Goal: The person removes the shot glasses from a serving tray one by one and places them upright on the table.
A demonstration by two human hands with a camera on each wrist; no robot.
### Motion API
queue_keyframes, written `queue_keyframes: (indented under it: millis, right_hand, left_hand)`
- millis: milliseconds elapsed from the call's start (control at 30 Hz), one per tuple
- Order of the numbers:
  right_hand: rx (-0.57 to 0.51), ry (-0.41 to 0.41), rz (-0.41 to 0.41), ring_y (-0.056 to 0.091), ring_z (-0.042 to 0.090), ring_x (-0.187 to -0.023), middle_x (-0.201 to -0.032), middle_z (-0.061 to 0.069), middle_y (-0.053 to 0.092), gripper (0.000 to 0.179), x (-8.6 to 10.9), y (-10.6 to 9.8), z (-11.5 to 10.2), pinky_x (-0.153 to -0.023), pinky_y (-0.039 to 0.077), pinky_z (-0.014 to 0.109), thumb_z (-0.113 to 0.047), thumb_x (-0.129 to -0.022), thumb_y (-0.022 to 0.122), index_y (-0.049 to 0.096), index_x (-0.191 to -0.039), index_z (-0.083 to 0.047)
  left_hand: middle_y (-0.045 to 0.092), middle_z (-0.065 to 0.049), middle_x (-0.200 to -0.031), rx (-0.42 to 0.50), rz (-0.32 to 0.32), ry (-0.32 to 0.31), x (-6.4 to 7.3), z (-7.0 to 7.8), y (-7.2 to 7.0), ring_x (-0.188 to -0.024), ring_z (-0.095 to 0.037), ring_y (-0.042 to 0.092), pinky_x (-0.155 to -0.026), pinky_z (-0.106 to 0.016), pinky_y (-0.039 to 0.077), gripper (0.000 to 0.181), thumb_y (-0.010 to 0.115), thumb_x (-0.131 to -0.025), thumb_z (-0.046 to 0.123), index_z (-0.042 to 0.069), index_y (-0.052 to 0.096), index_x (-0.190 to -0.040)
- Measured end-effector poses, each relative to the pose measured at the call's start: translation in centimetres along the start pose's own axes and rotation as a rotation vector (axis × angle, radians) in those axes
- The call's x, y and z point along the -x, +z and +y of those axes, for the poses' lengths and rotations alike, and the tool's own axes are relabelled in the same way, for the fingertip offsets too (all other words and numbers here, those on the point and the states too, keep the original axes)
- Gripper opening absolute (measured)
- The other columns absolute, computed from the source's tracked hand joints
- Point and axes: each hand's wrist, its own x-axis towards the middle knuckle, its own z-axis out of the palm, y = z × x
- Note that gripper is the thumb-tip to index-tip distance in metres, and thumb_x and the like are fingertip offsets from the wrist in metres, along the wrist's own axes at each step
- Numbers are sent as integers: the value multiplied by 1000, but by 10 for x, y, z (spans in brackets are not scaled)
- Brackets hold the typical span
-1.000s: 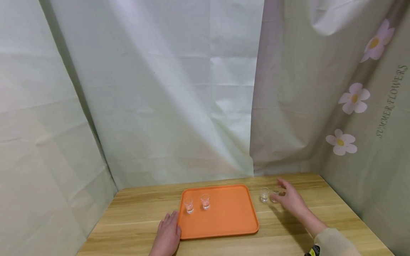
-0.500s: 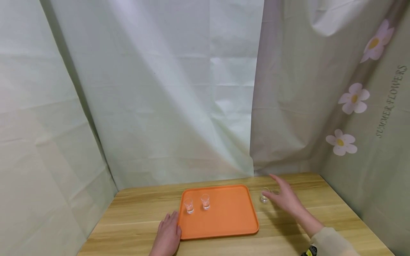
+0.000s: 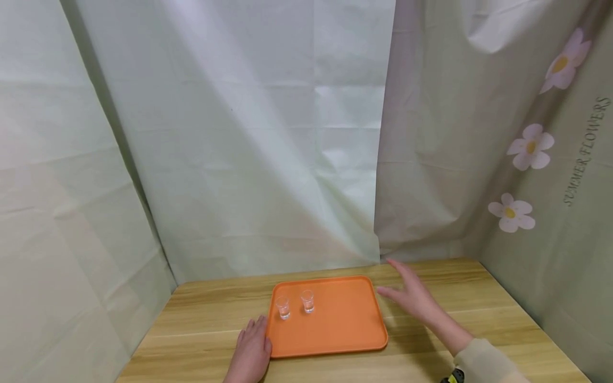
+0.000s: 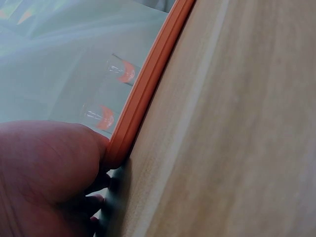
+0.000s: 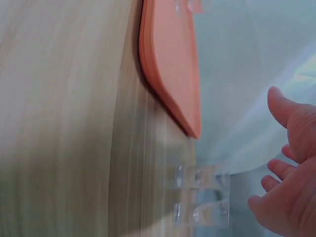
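Observation:
An orange tray [image 3: 346,325] lies flat on the table, with two small clear shot glasses upright near its left side: one by the left rim [image 3: 283,308], the other beside it [image 3: 308,302]. My left hand [image 3: 250,348] rests at the tray's front left edge, fingers stretched out and the thumb side against the rim. Just past the tray's right edge hovers my right hand [image 3: 415,297], thumb and fingers spread, holding nothing. In the right wrist view two more shot glasses [image 5: 212,177] stand on the table close to that hand; the hand hides them in the head view.
The wooden table [image 3: 201,314] stretches to both sides of the tray. Pale cloth curtains [image 3: 268,159] hang right behind its back edge and along the sides, with printed flowers [image 3: 510,213] on the right one.
My right hand has let go of the region around the right-hand glasses and moved left and up toward the tray, its fingers spreading. My left hand and the tray glasses have stayed put.

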Motion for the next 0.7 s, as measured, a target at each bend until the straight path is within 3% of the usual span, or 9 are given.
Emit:
queue_keyframes:
  millis: [333, 567, 700]
  right_hand:
    - [-61, -49, -42, 35, 53, -157, -171, 30, 39, 85, -5, 19, -21, -124, 33, 72, -28, -99, 86, 42, -166, 0]
    - [-84, -48, -88, 35, 49, -159, -172, 24, 40, 86, -8, 41, -33, -125, 33, 70, -31, -98, 87, 43, -168, -7]
    - [-106, -26, -114, 35, 50, -159, -172, 23, 40, 87, -7, 55, -40, -124, 34, 72, -35, -97, 87, 45, -169, -11]
  left_hand:
    - [57, -36, -153, -23, -11, -1, -2, -2, 1, -147, -62, 45, -119, -80, 31, 51, 61, -103, 5, -17, 56, -148]
    - [63, -35, -146, -28, 81, 49, 1, -7, 9, -141, -61, 52, -114, -79, 38, 47, 65, -99, 3, -17, 61, -141]
    - [64, -36, -144, -29, 100, 64, 2, -5, 7, -139, -62, 53, -114, -78, 38, 45, 63, -101, 2, -17, 61, -141]
